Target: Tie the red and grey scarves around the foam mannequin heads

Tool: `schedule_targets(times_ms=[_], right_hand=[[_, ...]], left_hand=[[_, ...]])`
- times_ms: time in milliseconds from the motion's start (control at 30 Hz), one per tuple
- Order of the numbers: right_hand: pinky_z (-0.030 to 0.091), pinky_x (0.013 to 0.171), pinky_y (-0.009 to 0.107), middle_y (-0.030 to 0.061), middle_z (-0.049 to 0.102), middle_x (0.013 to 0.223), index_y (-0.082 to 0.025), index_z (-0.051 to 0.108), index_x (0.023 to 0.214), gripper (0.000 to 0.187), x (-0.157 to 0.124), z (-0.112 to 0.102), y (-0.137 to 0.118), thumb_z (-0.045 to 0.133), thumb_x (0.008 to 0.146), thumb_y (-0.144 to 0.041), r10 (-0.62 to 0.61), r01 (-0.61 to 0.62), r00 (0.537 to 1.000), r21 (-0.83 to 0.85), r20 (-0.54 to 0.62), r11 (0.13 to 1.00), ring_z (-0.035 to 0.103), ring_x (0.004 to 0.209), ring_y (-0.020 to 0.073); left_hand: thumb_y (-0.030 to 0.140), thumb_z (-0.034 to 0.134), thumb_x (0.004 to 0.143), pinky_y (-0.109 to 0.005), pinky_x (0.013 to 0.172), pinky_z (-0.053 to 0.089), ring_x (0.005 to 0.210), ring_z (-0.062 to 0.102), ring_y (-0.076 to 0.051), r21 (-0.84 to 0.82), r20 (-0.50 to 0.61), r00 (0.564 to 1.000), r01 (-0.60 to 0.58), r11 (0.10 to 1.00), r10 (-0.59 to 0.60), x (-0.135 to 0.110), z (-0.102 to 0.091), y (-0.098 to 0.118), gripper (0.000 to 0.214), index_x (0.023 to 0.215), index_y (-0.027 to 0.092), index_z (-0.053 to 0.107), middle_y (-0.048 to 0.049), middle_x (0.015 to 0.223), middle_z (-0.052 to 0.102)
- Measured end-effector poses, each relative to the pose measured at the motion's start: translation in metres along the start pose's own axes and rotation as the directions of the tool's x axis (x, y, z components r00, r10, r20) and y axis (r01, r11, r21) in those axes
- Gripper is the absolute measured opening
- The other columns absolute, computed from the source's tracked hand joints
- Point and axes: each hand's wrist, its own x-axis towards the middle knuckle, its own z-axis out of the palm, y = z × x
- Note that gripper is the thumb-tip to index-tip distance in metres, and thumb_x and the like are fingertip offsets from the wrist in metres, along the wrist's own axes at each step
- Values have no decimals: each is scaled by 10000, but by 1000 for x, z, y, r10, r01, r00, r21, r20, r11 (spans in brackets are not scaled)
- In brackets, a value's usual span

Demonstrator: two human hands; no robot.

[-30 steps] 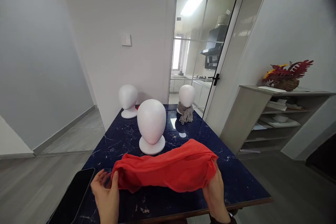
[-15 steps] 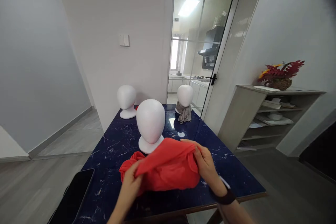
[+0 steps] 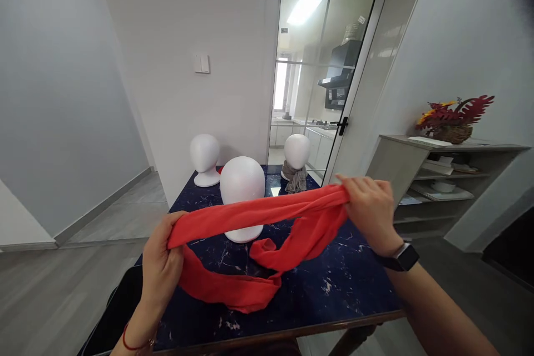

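A red scarf (image 3: 258, 210) is stretched as a folded band between my two hands, above the table. My left hand (image 3: 161, 261) is closed round its left end, and my right hand (image 3: 369, 208) grips the other end higher up. Below the band, the scarf's two loose tails hang down and meet near the tabletop. Just behind it stands a white foam mannequin head (image 3: 242, 179), its lower part crossed by the band. Whether the scarf touches that head I cannot tell.
A second white head (image 3: 204, 154) stands at the table's back left. At the back right, another head (image 3: 297, 150) wears a grey-brown scarf (image 3: 295, 176). The dark blue marbled table (image 3: 334, 283) has a dark object (image 3: 120, 303) at its left edge. Shelves (image 3: 446, 183) stand at right.
My hands have moved apart and up, pulling the bunched red scarf into a long band. Its tails now hang below. My left hand now covers part of the phone at the left.
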Motion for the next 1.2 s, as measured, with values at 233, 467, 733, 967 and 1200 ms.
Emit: schedule_targets(times_ms=[233,467,733,967,1200], right_hand=[[320,721,324,92,687,967,-153,584,1088,244,-21,40,43,462,898,-244,217,-216,976,55,-21,975,608,802,210],[451,815,387,178,567,1221,-135,448,1314,500,-91,74,-14,462,816,-87,-75,-227,683,309,727,924,612,1007,268],[451,921,342,78,583,1224,-202,443,1323,822,-63,-1,-145,759,623,-495,-624,-533,635,843,456,72,560,1078,234],[293,353,178,-57,473,418,-105,614,739,575,-43,26,-130,598,692,-678,-724,-806,551,489,416,-333,353,329,44],[382,378,170,-2,600,482,-83,626,858,537,-28,43,-100,645,707,-598,-741,-815,577,303,343,-494,460,334,62]], left_hand=[[167,436,738,-282,836,413,972,587,-199,197,159,986,-80,977,48,6,-11,-29,382,1086,220,586,-32,1050,653],[95,399,673,-279,762,427,850,613,-188,165,665,729,67,984,-161,-36,22,-36,335,894,212,621,-24,897,685],[129,508,695,-296,764,408,864,582,-197,-56,721,693,65,996,-5,-62,51,21,311,985,218,576,-40,961,658],[458,786,537,-281,696,447,757,589,-176,-212,972,220,649,731,87,-51,43,4,633,1067,177,581,-27,863,666],[469,691,674,-180,371,307,355,464,-76,-305,952,295,918,252,80,-71,61,-26,366,739,109,674,-13,474,578]])
